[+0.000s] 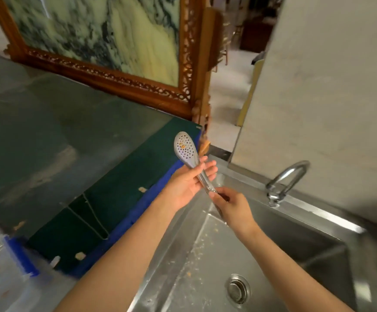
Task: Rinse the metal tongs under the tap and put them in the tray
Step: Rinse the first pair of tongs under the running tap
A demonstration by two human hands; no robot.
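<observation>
- Nearest me: the steel sink (306,239), with crumbs scattered near its drain (237,289).
- I see the left hand (186,188) curled round the tongs (186,152) at mid-shaft.
- The right hand (232,206) pinches their handle end.
- The tongs slant above the sink's far corner, perforated head up, left of the tap (288,176).

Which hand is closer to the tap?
Right. The right hand is just left of the tap, over the sink; the left hand is farther left.

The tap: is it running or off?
Off, as far as shows: no stream falls from the tap into the sink; the tongs are held left of it.
</observation>
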